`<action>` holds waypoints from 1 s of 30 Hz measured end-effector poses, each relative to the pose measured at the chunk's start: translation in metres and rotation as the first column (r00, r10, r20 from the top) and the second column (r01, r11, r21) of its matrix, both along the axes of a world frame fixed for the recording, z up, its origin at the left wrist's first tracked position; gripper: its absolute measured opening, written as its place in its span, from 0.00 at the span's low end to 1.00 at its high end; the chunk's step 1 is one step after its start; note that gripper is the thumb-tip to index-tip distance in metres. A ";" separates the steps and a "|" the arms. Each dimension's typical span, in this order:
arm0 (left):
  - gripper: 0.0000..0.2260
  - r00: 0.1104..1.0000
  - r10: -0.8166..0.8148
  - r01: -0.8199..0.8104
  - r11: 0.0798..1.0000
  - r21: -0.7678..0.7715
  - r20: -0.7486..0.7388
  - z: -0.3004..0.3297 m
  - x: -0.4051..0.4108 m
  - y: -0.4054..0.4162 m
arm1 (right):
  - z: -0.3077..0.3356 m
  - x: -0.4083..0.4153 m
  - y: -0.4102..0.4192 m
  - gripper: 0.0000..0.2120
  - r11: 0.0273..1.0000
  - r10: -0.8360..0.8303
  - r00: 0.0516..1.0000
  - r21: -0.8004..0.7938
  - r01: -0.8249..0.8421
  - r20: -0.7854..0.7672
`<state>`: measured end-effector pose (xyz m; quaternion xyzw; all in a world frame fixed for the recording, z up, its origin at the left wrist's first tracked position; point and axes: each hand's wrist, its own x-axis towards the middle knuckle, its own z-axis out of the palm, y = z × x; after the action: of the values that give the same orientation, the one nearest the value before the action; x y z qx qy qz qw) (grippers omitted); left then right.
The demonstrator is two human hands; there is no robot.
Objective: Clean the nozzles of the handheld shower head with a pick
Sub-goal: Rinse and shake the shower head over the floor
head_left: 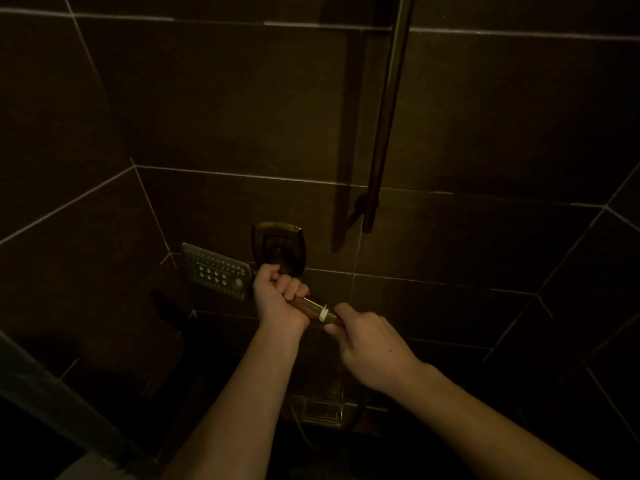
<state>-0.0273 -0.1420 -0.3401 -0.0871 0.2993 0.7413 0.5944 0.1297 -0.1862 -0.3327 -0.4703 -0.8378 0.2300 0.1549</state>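
The handheld shower head (216, 271) is a flat rectangular metal face with rows of nozzles, lying sideways in front of the dark tiled wall. My left hand (277, 296) grips its handle just right of the face. My right hand (367, 344) holds the threaded lower end of the handle (323, 315), fingers curled round the fitting there. I see no pick in either hand.
A metal wall control plate (278, 247) sits just above my left hand. A vertical slide rail (384, 119) runs up the wall to the right. A metal floor drain (322, 410) lies below my forearms. Dark tiles surround everything.
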 end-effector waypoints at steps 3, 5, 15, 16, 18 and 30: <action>0.14 1.000 -0.026 0.026 0.997 0.077 -0.002 0.005 0.000 0.000 | 0.004 0.000 0.000 0.07 0.990 -0.018 0.991 -0.139 0.000 -0.131; 0.15 0.999 -0.047 0.047 0.991 0.121 -0.006 0.007 0.000 -0.001 | 0.007 -0.001 0.003 0.08 0.932 -0.107 0.951 -0.361 -0.005 -0.290; 0.12 0.942 -0.208 0.275 0.928 0.252 -0.262 0.014 0.000 0.001 | 0.001 0.004 0.002 0.10 0.353 -0.507 0.667 -0.837 -0.418 -0.546; 0.12 0.908 -0.217 0.298 0.936 0.188 -0.357 0.017 0.002 0.001 | 0.002 -0.001 -0.002 0.09 0.515 -0.400 0.765 -0.814 -0.268 -0.505; 0.15 0.842 -0.237 0.304 0.951 0.063 -0.484 0.022 0.010 0.000 | 0.001 -0.011 -0.008 0.06 0.791 -0.276 0.892 -0.612 -0.001 -0.357; 0.08 0.831 0.000 -0.067 0.993 -0.099 -0.556 0.037 0.056 -0.012 | -0.012 -0.012 -0.001 0.04 0.949 -0.275 0.957 -0.187 0.254 -0.096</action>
<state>0.0291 -0.1543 -0.3033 0.0924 0.4992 0.7266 0.4630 0.1178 -0.1875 -0.3446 -0.5755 -0.7330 0.3067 0.1934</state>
